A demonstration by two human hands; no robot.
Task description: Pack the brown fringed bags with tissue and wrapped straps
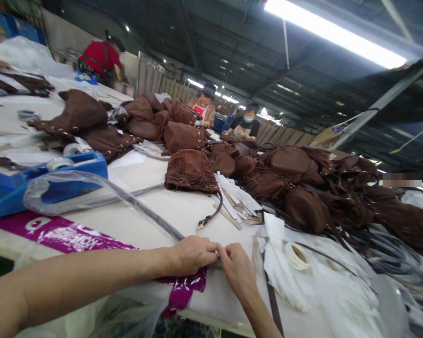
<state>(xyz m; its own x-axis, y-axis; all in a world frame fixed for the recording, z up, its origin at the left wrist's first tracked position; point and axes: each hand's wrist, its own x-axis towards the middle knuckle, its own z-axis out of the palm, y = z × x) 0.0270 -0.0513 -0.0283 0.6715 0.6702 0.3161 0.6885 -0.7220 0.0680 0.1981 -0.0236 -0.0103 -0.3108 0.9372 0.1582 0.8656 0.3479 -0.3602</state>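
My left hand (193,255) is closed around a dark bag strap (151,217) sleeved in see-through plastic. Its fingertips meet those of my right hand (237,268), which pinches at the strap's end; the exact grip point is hidden by the fingers. From my left hand the strap runs back left, loops round near the blue tape dispenser and returns to a brown fringed bag (190,171). That bag lies on the table beyond my hands, with a short brown strap and metal clasp (200,225) at its front right.
A blue tape dispenser (88,169) stands at left, above purple printed plastic (74,237). Brown bags (291,162) are heaped along the table. White strips (234,197), a tape roll (297,257) and white wrapping (282,267) lie at right. Several people work farther back.
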